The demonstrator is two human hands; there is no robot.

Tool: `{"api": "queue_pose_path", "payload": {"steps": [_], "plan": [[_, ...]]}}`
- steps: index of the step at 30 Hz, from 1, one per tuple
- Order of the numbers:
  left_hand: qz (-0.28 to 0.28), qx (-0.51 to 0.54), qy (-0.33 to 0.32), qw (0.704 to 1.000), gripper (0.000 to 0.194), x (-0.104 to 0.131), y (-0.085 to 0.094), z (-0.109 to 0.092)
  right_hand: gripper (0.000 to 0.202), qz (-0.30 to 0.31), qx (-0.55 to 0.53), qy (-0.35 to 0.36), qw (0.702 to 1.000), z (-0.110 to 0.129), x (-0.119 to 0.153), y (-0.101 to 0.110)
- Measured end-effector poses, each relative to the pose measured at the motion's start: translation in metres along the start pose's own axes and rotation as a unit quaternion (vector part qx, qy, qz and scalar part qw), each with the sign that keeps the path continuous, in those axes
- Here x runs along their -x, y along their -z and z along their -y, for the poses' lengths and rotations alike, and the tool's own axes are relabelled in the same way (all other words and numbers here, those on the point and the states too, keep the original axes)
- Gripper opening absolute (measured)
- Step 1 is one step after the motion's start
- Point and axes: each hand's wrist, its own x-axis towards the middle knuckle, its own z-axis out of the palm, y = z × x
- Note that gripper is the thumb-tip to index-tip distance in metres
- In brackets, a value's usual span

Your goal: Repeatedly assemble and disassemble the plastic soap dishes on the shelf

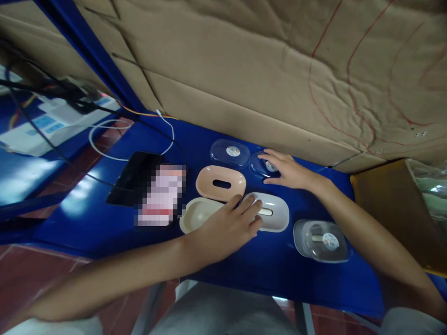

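Observation:
My left hand (pixel 240 218) reaches over the left side of a white oval tray (pixel 279 211), fingers bent and apart; a pale bar shows in the tray's middle. Under my left wrist lies a cream oval dish (pixel 197 214), partly covered. Behind it is a peach oval tray (pixel 206 181) with a dark slot. Fingers spread, my right hand (pixel 279 170) is at a clear oval lid (pixel 257 164) with a round label. Another clear labelled lid (pixel 223 151) lies to its left. A clear-lidded dish (pixel 321 241) sits at the right.
A phone (pixel 160 195) and a black device (pixel 129 179) with a white cable lie left on the blue table (pixel 251 270). Brown cardboard (pixel 244 70) stands behind. A power strip (pixel 52 123) is at far left, a cardboard box (pixel 387 200) at right.

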Motion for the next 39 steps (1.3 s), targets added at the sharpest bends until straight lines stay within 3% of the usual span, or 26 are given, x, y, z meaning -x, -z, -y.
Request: {"api": "queue_pose_path", "payload": {"steps": [4,6,8,10,14,20,26,29,33,39], "plan": [[-0.007,0.016,0.012,1.000,0.016,0.004,0.000,0.002,0.050,-0.080,0.025,0.039,0.996,0.029,0.033,0.010],[-0.019,0.020,0.018,0.999,0.011,0.008,0.002,0.004,0.037,-0.082,0.018,0.072,0.994,0.053,0.060,0.013],[-0.031,0.028,0.012,0.999,0.006,0.010,0.004,0.005,0.037,-0.052,0.023,0.101,0.993,0.077,0.085,0.008],[-0.050,0.041,-0.018,0.998,0.008,0.012,0.006,0.005,0.049,-0.034,0.061,0.103,0.992,0.096,0.103,-0.003],[-0.084,0.083,-0.088,0.989,0.012,0.012,0.008,-0.003,0.043,-0.041,0.140,0.115,0.983,0.114,0.116,-0.027],[-0.120,0.091,-0.073,0.986,0.010,0.015,0.014,-0.004,0.032,-0.046,0.139,0.112,0.983,0.118,0.115,-0.029],[-0.128,0.106,-0.098,0.981,0.012,0.016,0.017,-0.002,0.030,-0.020,0.030,0.065,0.997,0.115,0.118,-0.014],[-0.107,0.110,-0.119,0.981,0.012,0.016,0.015,-0.003,0.033,-0.015,-0.001,0.041,0.999,0.103,0.118,-0.004],[-0.050,0.088,-0.114,0.988,0.008,0.014,0.010,-0.002,0.036,-0.053,0.022,0.013,0.998,0.080,0.114,0.007],[-0.014,0.060,-0.122,0.991,0.017,0.015,-0.003,-0.006,0.032,-0.042,0.044,0.014,0.998,0.052,0.095,0.005]]}}
